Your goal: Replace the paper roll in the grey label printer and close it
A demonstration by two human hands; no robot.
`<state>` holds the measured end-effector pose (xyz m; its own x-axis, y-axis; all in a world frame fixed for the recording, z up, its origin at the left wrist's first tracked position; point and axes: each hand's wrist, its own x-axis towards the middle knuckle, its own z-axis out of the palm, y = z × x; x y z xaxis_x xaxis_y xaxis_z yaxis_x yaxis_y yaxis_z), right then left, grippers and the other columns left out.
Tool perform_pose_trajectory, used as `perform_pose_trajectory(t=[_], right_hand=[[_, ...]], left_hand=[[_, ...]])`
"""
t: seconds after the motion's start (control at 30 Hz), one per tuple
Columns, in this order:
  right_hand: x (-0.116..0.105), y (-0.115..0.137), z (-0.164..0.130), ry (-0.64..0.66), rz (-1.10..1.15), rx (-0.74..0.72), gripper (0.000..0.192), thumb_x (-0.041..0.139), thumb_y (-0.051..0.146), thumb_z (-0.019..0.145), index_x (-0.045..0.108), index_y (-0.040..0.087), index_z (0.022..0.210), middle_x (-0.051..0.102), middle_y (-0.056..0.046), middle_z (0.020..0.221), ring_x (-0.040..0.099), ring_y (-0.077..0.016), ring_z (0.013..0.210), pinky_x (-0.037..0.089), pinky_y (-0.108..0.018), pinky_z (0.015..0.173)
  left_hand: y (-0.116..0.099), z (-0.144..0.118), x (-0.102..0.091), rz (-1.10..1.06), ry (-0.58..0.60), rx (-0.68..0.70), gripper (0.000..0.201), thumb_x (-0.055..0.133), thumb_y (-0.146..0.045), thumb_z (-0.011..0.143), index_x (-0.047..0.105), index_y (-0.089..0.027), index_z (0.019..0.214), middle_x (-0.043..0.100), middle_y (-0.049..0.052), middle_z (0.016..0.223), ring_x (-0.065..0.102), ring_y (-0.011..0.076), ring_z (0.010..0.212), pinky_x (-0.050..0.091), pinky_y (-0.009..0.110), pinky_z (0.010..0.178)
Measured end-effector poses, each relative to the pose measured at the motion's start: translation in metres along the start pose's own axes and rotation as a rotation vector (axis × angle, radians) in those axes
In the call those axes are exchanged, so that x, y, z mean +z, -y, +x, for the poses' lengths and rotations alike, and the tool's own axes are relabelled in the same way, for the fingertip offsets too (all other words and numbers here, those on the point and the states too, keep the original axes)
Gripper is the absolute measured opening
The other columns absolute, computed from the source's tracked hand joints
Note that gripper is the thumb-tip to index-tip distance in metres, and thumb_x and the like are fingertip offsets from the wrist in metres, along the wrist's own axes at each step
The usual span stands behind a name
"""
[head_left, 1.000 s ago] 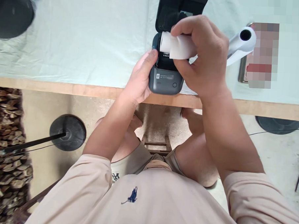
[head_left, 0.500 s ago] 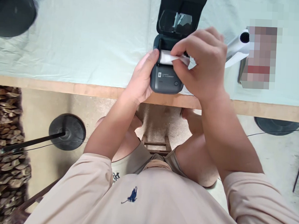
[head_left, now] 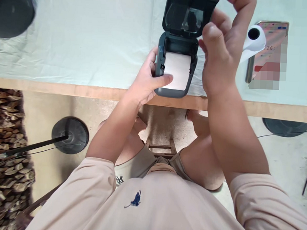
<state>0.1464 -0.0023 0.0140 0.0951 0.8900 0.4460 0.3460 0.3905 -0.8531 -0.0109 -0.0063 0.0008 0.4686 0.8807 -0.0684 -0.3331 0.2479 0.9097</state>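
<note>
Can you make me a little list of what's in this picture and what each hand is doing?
Printer: small dark printer at the table edge, lid open
Paper: white strip lying over the printer's front
Left hand: left hand grips the printer, thumb pressing the paper
Right hand: right hand raised beside the lid, holding nothing
Nearby: white roll, phone

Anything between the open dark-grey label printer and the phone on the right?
Head view: the raised right hand stands between the dark-grey label printer and the phone, with a white paper roll just beyond it, overlapping the phone's left edge.
</note>
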Motion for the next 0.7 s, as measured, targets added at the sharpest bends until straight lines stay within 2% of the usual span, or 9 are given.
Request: perform_pose_trajectory(t=[0.07, 0.17, 0.23, 0.3, 0.4, 0.5, 0.57, 0.7], right_hand=[[0.002, 0.0, 0.001, 0.003, 0.149, 0.046, 0.034, 0.028, 0.034, 0.083, 0.02, 0.025, 0.115, 0.05, -0.002, 0.096, 0.048, -0.0098, 0.077, 0.04, -0.027, 0.07], [0.003, 0.0, 0.002, -0.031, 0.207, 0.14, 0.033, 0.029, 0.036, 0.081, 0.027, 0.026, 0.113, 0.049, -0.003, 0.106, 0.051, -0.0113, 0.088, 0.041, -0.027, 0.072], [0.003, -0.002, 0.001, 0.016, 0.225, 0.212, 0.034, 0.031, 0.039, 0.08, 0.03, 0.027, 0.112, 0.047, -0.002, 0.114, 0.05, -0.0108, 0.094, 0.043, -0.027, 0.074], [0.004, -0.005, 0.0, 0.118, 0.243, 0.257, 0.04, 0.038, 0.046, 0.079, 0.033, 0.028, 0.114, 0.047, -0.001, 0.116, 0.05, -0.0103, 0.094, 0.046, -0.026, 0.076], [0.006, -0.005, -0.005, 0.301, 0.293, 0.284, 0.053, 0.05, 0.05, 0.074, 0.029, 0.029, 0.117, 0.051, 0.001, 0.111, 0.051, -0.0099, 0.095, 0.049, -0.026, 0.081], [0.009, 0.002, -0.008, 0.452, 0.377, 0.276, 0.061, 0.057, 0.042, 0.074, 0.019, 0.033, 0.121, 0.049, 0.004, 0.116, 0.052, -0.0085, 0.096, 0.05, -0.027, 0.082], [0.011, 0.007, -0.01, 0.489, 0.422, 0.233, 0.061, 0.056, 0.04, 0.075, 0.017, 0.034, 0.123, 0.047, 0.004, 0.122, 0.051, -0.0086, 0.099, 0.05, -0.028, 0.086], [0.013, 0.005, -0.011, 0.45, 0.455, 0.195, 0.061, 0.057, 0.043, 0.075, 0.02, 0.036, 0.123, 0.047, 0.005, 0.121, 0.049, -0.0102, 0.101, 0.048, -0.03, 0.09]], left_hand=[[0.0, -0.001, 0.0, 0.001, -0.008, 0.003, 0.052, 0.066, -0.016, 0.064, 0.051, -0.035, 0.11, 0.065, -0.001, 0.097, 0.059, 0.028, 0.108, 0.049, 0.046, 0.097], [0.0, -0.002, -0.001, 0.03, -0.027, -0.01, 0.064, 0.066, -0.015, 0.064, 0.046, -0.036, 0.12, 0.065, -0.001, 0.1, 0.062, 0.0233, 0.098, 0.052, 0.041, 0.09], [0.0, -0.002, -0.003, 0.043, -0.032, -0.021, 0.071, 0.066, -0.015, 0.063, 0.041, -0.037, 0.126, 0.064, -0.002, 0.102, 0.063, 0.0201, 0.095, 0.053, 0.037, 0.086], [0.001, -0.002, -0.004, 0.014, -0.029, -0.016, 0.075, 0.069, -0.019, 0.064, 0.038, -0.039, 0.129, 0.063, -0.003, 0.108, 0.06, 0.0207, 0.105, 0.053, 0.037, 0.087], [0.001, -0.003, -0.003, -0.072, -0.03, 0.035, 0.061, 0.066, -0.036, 0.072, 0.043, -0.037, 0.128, 0.062, -0.003, 0.113, 0.044, 0.0245, 0.129, 0.049, 0.038, 0.096], [-0.001, -0.004, 0.001, -0.024, -0.084, 0.041, 0.041, 0.051, -0.05, 0.08, 0.055, -0.031, 0.116, 0.066, -0.001, 0.105, 0.035, 0.0239, 0.135, 0.045, 0.034, 0.104], [-0.005, -0.005, 0.004, 0.06, -0.127, 0.023, 0.036, 0.046, -0.05, 0.083, 0.058, -0.029, 0.109, 0.067, 0.001, 0.095, 0.041, 0.0223, 0.132, 0.045, 0.033, 0.103], [-0.011, -0.006, 0.007, 0.103, -0.131, 0.034, 0.029, 0.041, -0.043, 0.085, 0.059, -0.03, 0.104, 0.066, 0.003, 0.086, 0.052, 0.0204, 0.122, 0.051, 0.034, 0.098]])
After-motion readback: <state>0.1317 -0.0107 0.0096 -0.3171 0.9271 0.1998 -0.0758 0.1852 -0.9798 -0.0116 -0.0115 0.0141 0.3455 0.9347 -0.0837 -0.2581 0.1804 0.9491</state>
